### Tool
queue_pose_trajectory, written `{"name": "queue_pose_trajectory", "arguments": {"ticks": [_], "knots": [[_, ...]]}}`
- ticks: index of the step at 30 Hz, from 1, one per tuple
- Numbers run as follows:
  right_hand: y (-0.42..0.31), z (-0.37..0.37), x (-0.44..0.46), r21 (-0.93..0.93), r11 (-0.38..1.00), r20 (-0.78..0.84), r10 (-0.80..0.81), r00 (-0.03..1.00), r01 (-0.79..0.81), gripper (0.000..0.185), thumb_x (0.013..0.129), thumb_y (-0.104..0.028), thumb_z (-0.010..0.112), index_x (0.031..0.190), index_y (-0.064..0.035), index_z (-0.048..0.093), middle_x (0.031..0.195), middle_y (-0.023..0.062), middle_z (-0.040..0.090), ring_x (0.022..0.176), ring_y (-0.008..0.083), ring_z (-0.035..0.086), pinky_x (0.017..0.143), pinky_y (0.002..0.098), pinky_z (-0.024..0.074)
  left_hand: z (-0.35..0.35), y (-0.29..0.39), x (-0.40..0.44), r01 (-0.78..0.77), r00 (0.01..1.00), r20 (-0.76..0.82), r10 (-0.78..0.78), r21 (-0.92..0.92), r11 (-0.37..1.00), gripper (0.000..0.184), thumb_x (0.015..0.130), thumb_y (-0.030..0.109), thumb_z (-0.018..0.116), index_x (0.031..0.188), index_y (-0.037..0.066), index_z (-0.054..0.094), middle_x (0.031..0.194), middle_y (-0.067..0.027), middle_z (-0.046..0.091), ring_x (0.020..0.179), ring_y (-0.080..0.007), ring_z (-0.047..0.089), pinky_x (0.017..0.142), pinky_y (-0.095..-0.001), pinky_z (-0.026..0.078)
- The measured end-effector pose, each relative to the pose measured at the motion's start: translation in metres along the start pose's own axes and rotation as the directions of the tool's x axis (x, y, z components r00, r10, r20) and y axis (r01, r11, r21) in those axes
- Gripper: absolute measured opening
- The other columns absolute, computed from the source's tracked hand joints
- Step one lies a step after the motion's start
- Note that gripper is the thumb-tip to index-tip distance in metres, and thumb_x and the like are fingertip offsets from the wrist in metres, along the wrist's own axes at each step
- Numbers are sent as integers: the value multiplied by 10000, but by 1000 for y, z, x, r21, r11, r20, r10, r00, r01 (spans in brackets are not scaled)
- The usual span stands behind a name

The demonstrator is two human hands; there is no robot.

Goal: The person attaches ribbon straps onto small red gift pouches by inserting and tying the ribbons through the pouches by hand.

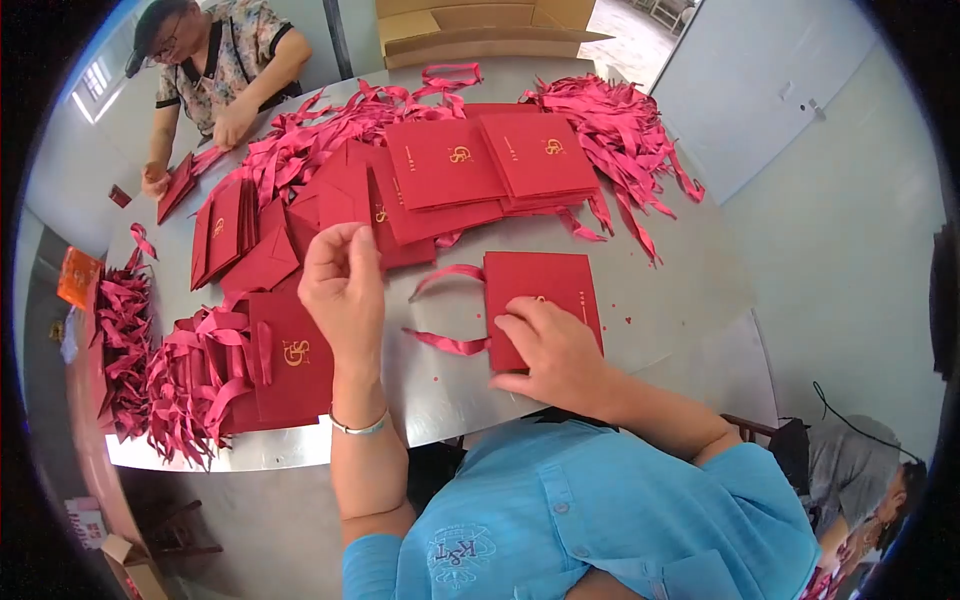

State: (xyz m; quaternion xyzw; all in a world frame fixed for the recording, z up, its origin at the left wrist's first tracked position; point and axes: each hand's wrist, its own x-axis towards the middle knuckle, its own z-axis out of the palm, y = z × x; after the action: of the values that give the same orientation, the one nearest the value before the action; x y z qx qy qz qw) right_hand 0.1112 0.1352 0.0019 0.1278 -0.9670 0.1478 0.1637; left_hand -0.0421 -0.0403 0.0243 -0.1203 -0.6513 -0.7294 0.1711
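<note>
A flat red paper gift bag (545,275) with small gold marks lies in front of me. Two pink ribbon handles (452,344) stick out from its left side. My right hand (555,355) holds the bag at its lower part, fingers across its face and thumb by the bottom edge. Raised to the left of the ribbons is my left hand (345,280), its thumb and fingers closed in a pinch. What it holds, if anything, is too small to make out. Behind it, red bags (335,195) lie in an overlapping heap.
Stacked bags (445,160) and piles of pink ribbon (610,130) cover the metal table's (690,290) far side. More ribboned bags (285,375) lie at left. A co-worker (230,60) handles a bag across the table; another person (860,470) is at lower right. A cardboard box (485,45) stands behind.
</note>
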Motion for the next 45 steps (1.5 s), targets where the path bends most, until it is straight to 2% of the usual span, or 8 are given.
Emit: {"name": "queue_pose_trajectory", "arguments": {"ticks": [4, 9, 12, 25, 27, 31, 36, 45], "knots": [[15, -26, -1, 179, 983, -104, 66, 992, -46, 626, 630, -318, 854, 1129, -38, 600, 1195, 149, 563, 1065, 338, 576, 888, 418, 498, 13, -6, -16, 47, 966, 247, -74, 112, 993, 86, 883, 67, 643, 867, -17, 650, 708, -17, 637, 629, -49, 552, 564, -214, 447], [44, -28, -10, 57, 983, -120, 181, 976, -175, 613, 658, -315, 837, 1141, -16, 606, 1227, 169, 554, 1090, 354, 558, 924, 430, 473, 21, -23, -41, 76, 670, 670, -321, 369, 926, 118, 888, 61, 617, 901, -48, 662, 685, -30, 633, 611, -83, 576, 550, -244, 465], [44, -14, -14, 43, 985, -110, 172, 979, -168, 615, 670, -321, 825, 1153, -11, 607, 1246, 181, 544, 1117, 368, 533, 939, 446, 458, 25, -27, -47, 1, 589, 729, -347, 429, 903, 147, 889, 84, 623, 907, -55, 668, 663, -49, 634, 596, -96, 564, 545, -266, 459], [99, -4, -5, 298, 923, -235, 318, 919, -243, 308, 770, -247, 744, 996, -51, 668, 1069, 134, 640, 996, 322, 610, 869, 415, 493, 22, -16, -36, -53, 695, 595, -405, 603, 796, 126, 787, 121, 734, 826, 5, 704, 657, -89, 680, 583, -109, 622, 546, -269, 473], [135, -10, 3, 41, 960, -326, 273, 905, -275, 261, 765, -148, 733, 989, -39, 652, 1025, 131, 644, 1006, 301, 615, 875, 402, 489, 24, -12, -37, -168, 716, 599, -358, 646, 745, 146, 784, 173, 728, 833, 36, 719, 665, -119, 682, 581, -187, 651, 567, -314, 489], [192, -26, 33, 63, 964, -392, 261, 882, -258, 195, 779, -132, 710, 932, -28, 649, 991, 131, 645, 982, 313, 612, 850, 405, 490, 26, -12, -41, -229, 722, 623, -300, 625, 746, 167, 787, 213, 709, 842, 56, 720, 694, -141, 681, 615, -282, 665, 599, -370, 500], [254, -48, 86, -187, 933, -554, 157, 818, -306, 193, 782, -146, 704, 955, -60, 701, 947, 127, 644, 902, 327, 596, 815, 425, 483, 28, -14, -44, -264, 751, 618, -233, 605, 751, 178, 786, 231, 720, 835, 59, 719, 667, -127, 673, 603, -271, 662, 588, -367, 497], [300, -38, 160, -386, 822, -422, 246, 872, -419, 247, 747, -326, 737, 798, -85, 750, 835, 144, 671, 864, 317, 618, 813, 422, 486, 28, -16, -45, -265, 758, 617, -209, 585, 766, 194, 781, 260, 743, 802, 69, 711, 653, -108, 674, 582, -263, 657, 568, -364, 496]]}}
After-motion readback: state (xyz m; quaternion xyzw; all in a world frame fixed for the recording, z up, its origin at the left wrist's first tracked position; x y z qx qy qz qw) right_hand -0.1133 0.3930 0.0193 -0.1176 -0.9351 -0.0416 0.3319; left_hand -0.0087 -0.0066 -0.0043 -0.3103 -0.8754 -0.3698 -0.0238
